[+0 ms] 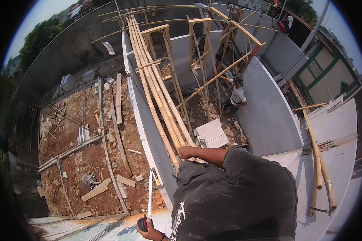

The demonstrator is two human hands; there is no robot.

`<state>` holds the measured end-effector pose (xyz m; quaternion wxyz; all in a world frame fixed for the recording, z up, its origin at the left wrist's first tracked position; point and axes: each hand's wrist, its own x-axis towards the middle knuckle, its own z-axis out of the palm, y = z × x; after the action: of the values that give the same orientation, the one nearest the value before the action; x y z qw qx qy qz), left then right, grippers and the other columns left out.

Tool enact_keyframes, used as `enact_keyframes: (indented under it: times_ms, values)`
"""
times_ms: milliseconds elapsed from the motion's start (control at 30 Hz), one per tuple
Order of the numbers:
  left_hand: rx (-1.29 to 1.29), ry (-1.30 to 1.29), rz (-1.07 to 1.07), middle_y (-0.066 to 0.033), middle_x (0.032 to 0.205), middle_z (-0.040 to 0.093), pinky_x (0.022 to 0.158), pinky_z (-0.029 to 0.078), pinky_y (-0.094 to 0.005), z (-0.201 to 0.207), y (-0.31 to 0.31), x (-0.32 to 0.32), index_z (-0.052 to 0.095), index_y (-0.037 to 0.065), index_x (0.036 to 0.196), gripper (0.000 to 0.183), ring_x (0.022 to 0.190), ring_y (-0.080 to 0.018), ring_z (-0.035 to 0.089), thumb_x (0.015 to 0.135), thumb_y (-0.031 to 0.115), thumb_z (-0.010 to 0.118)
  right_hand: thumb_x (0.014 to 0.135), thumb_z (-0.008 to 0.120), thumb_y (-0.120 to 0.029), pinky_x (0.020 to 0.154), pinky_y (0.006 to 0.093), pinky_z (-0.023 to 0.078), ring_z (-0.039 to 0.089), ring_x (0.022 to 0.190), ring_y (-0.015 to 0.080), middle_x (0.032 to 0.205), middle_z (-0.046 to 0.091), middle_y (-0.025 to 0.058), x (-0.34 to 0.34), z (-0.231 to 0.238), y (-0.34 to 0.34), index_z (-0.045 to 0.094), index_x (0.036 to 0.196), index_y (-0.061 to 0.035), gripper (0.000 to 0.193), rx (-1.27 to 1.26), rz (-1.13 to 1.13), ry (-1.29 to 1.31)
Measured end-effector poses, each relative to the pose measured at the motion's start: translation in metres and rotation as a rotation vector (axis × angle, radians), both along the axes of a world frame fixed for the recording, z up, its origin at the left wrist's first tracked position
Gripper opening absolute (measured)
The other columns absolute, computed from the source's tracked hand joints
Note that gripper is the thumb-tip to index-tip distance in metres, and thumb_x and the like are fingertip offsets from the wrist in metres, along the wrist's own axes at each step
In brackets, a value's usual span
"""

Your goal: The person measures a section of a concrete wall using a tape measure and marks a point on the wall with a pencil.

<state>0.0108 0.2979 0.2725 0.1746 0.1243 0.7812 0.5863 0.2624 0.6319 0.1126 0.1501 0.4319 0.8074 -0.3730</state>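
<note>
My left hand (151, 232) is wrapped round a dark, rounded tape measure (142, 224) at the lower edge. Its pale blade (150, 193) runs out straight toward the top of the light block wall (142, 127). By the blade's far end lies a small yellow-and-dark thing (156, 178) that I cannot make out. My right hand (186, 152) is closed on the near end of the bamboo poles (163, 102), several of which lie side by side along the wall. My dark shirt (237, 197) hides what is below it.
Below left is rubble-strewn ground (88, 160) with planks (118, 98) and beams. Bamboo scaffold frames (207, 22) rise on the right, where a person in a cap (236, 94) stands low between walls. Pale blocks (212, 133) lie nearby. More bamboo (315, 154) leans at far right.
</note>
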Motion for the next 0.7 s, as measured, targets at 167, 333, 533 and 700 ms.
enact_keyframes:
  times_ms: [167, 333, 533, 700]
  values:
    - [0.041, -0.094, 0.029, -0.0193, 0.103, 0.061, 0.071, 0.059, -0.0318, -0.028, 0.022, 0.000, 0.052, -0.010, 0.120, 0.055, 0.088, -0.0229, 0.064, 0.076, 0.010, 0.079, 0.093, 0.051, -0.030, 0.070, 0.0455, 0.054, 0.068, 0.084, 0.0337, 0.099, 0.069, 0.0196, 0.142, -0.077, -0.016, 0.068, 0.104, 0.0015, 0.038, -0.125, -0.406, -0.224]
    - [0.038, -0.016, -0.042, -0.0182, 0.106, 0.060, 0.071, 0.058, -0.0298, -0.028, 0.034, -0.005, 0.049, -0.010, 0.124, 0.060, 0.086, -0.0244, 0.064, 0.078, 0.016, 0.078, 0.088, 0.046, -0.030, 0.079, 0.0466, 0.053, 0.066, 0.089, 0.0397, 0.095, 0.069, 0.0215, 0.199, -0.051, -0.034, 0.072, 0.090, -0.0017, 0.038, 0.065, -0.284, -0.319]
    - [0.017, -0.010, -0.009, -0.0181, 0.108, 0.060, 0.075, 0.056, -0.0308, -0.031, 0.045, -0.008, 0.050, -0.008, 0.125, 0.061, 0.089, -0.0242, 0.064, 0.078, 0.018, 0.078, 0.082, 0.056, -0.032, 0.080, 0.0450, 0.052, 0.066, 0.088, 0.0391, 0.092, 0.068, 0.0239, 0.188, -0.058, -0.024, 0.072, 0.091, -0.0007, 0.036, -0.087, -0.515, -0.122]
    - [0.003, -0.004, 0.016, -0.0180, 0.110, 0.060, 0.078, 0.054, -0.0316, -0.034, 0.047, -0.008, 0.051, -0.007, 0.126, 0.061, 0.092, -0.0240, 0.063, 0.078, 0.019, 0.078, 0.082, 0.055, -0.032, 0.083, 0.0457, 0.050, 0.064, 0.089, 0.0438, 0.094, 0.065, 0.0289, 0.146, -0.031, -0.008, 0.067, 0.098, 0.0037, 0.041, 0.092, -0.203, -0.126]
